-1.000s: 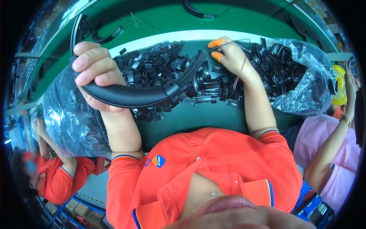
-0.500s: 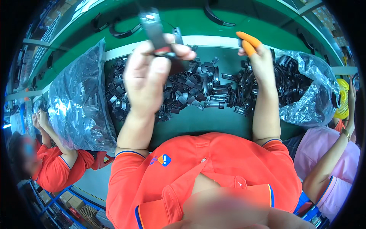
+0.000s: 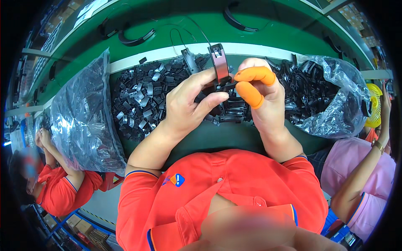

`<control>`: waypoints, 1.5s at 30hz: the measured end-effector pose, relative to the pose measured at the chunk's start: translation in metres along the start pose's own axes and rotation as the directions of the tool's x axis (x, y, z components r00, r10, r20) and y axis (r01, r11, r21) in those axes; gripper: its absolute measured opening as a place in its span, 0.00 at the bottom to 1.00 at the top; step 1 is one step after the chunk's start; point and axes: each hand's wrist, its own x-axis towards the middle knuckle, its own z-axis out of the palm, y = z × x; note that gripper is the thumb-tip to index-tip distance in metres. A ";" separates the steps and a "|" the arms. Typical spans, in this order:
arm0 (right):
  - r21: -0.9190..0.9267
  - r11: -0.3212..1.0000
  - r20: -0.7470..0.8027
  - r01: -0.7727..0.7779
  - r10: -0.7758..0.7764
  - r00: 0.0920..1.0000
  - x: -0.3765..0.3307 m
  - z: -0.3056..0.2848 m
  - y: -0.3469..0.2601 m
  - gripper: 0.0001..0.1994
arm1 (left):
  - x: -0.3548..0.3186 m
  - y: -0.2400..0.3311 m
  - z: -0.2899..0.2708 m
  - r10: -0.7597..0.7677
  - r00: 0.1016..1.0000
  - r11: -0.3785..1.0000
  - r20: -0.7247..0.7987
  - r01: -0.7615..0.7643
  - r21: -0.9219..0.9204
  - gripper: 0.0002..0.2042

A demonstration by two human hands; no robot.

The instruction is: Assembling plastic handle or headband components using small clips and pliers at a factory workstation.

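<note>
We see a dark curved band (image 3: 221,70) raised over the bench before the wearer's chest, its two ends pointing away from the body, with thin wires rising beyond them. The left hand (image 3: 188,102) holds the band, thumb and fingers closed around it. The right hand (image 3: 268,98), with orange finger covers (image 3: 250,95), meets it from the other side; its fingertips pinch a small black piece (image 3: 228,87) against the band. Beneath, we note a heap of small dark plates (image 3: 144,98) to the left and a pile of curved black parts (image 3: 291,90) to the right, the latter running into a clear plastic bag (image 3: 345,115). A filled plastic bag (image 3: 83,121) stands on the far left. Beyond a pale rail (image 3: 259,50), further curved bands (image 3: 240,26) lie on a green surface (image 3: 180,23). Co-workers appear at both sides.
</note>
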 end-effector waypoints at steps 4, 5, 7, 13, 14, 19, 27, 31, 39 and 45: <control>-0.187 0.973 0.073 0.132 -0.120 0.990 -0.002 -0.002 0.001 0.09 | -0.002 0.003 -0.004 -0.018 0.993 1.000 0.118 0.019 -0.003 0.19; -0.265 0.951 0.087 0.161 -0.143 0.986 -0.002 -0.002 0.000 0.08 | -0.003 0.003 -0.004 -0.019 0.993 1.000 0.118 0.020 -0.003 0.19; -0.339 0.920 0.127 0.194 -0.160 0.979 0.000 -0.006 -0.001 0.10 | -0.004 0.001 -0.003 -0.053 0.990 0.996 0.131 0.062 -0.061 0.19; 0.019 0.998 0.048 -0.053 0.052 0.997 0.005 0.001 -0.007 0.17 | -0.003 0.003 0.004 -0.010 0.991 1.000 0.131 0.011 -0.009 0.16; -0.133 0.991 0.120 -0.029 0.045 0.992 0.005 -0.001 -0.007 0.20 | -0.003 0.006 0.002 0.006 0.983 0.998 0.184 -0.016 0.056 0.15; -0.255 0.966 0.158 0.051 -0.011 0.987 0.002 -0.001 -0.005 0.12 | -0.012 0.005 0.017 -0.136 0.971 0.939 0.197 0.190 -0.287 0.16; -0.506 0.846 0.222 0.170 -0.063 0.973 -0.002 -0.003 -0.002 0.13 | -0.023 0.002 0.025 -0.204 0.958 0.803 0.201 0.281 -0.525 0.13; -0.478 0.863 0.184 0.161 -0.080 0.980 -0.005 0.002 0.001 0.13 | -0.026 0.006 0.033 -0.215 0.970 0.812 0.109 0.240 -0.532 0.14; -0.356 0.933 0.082 0.053 -0.025 0.996 -0.009 0.008 0.004 0.11 | -0.027 0.000 0.035 -0.147 0.989 0.904 -0.002 0.133 -0.407 0.17; -0.353 0.935 0.107 0.047 -0.009 0.994 -0.010 0.008 -0.004 0.12 | -0.022 0.004 0.030 -0.148 0.986 0.867 0.080 0.169 -0.470 0.16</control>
